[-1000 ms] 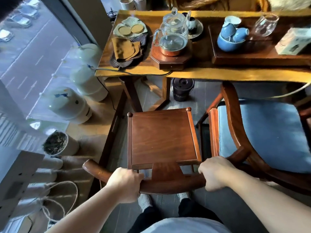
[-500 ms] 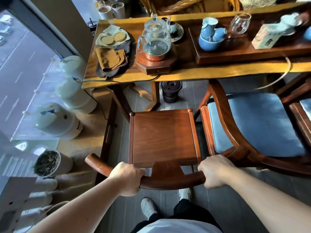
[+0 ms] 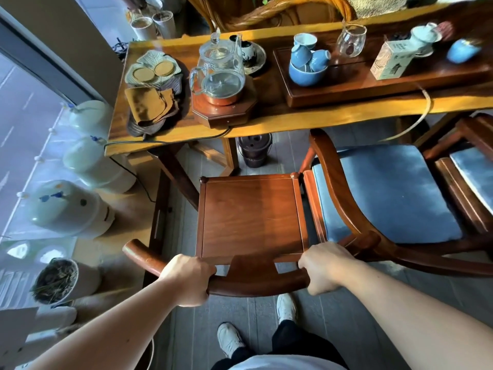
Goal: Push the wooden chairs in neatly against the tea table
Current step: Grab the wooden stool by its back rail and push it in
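A bare wooden chair (image 3: 250,217) stands in front of me, its seat front a short way off the tea table (image 3: 293,120). My left hand (image 3: 188,280) and my right hand (image 3: 321,265) both grip its curved back rail, one on each side of the centre splat. To its right stands a second wooden chair with a blue cushion (image 3: 384,193), its front edge near the table edge. A third cushioned chair (image 3: 472,166) shows at the right border.
The table carries a glass kettle (image 3: 218,73) on a wooden base, blue cups (image 3: 306,62), a box and a tray. A dark bin (image 3: 254,150) stands under the table. White jars (image 3: 72,206) and a pot (image 3: 57,280) line the window on the left.
The camera has moved closer to the table and the view has shifted left. Both hands keep the same grip on the back rail.
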The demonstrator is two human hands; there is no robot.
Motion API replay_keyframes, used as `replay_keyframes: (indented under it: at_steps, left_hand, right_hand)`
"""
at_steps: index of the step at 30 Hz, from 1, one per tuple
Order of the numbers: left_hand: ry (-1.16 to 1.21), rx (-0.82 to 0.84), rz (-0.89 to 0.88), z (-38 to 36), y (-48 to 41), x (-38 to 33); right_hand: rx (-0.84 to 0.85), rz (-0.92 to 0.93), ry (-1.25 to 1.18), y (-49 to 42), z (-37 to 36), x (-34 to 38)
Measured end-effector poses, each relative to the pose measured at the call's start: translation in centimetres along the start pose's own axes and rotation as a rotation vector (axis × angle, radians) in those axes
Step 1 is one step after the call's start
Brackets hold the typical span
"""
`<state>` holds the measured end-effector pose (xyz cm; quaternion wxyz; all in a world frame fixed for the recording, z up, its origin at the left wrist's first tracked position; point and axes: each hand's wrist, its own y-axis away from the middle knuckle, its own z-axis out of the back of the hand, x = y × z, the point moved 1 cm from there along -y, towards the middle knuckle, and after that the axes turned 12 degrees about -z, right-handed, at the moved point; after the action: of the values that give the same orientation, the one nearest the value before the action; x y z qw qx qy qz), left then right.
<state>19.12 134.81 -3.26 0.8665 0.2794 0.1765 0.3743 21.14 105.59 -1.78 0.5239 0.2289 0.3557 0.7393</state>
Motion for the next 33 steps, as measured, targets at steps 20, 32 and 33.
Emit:
replay_keyframes:
  at_steps: [20,32,33]
  left_hand:
    - [0.029,0.001,0.039,0.3,-0.4,-1.7]
    - [0.105,-0.172,0.088,-0.4,0.4,-2.5]
    - [0.103,-0.161,0.087,-0.3,0.7,-2.7]
  right_hand:
    - [-0.023,-0.038,0.023,-0.1,-0.3,-1.8]
    - [-0.047,0.003,-0.046,0.2,-0.8,-1.9]
    - [-0.063,0.001,-0.039,0.5,-0.8,-1.7]
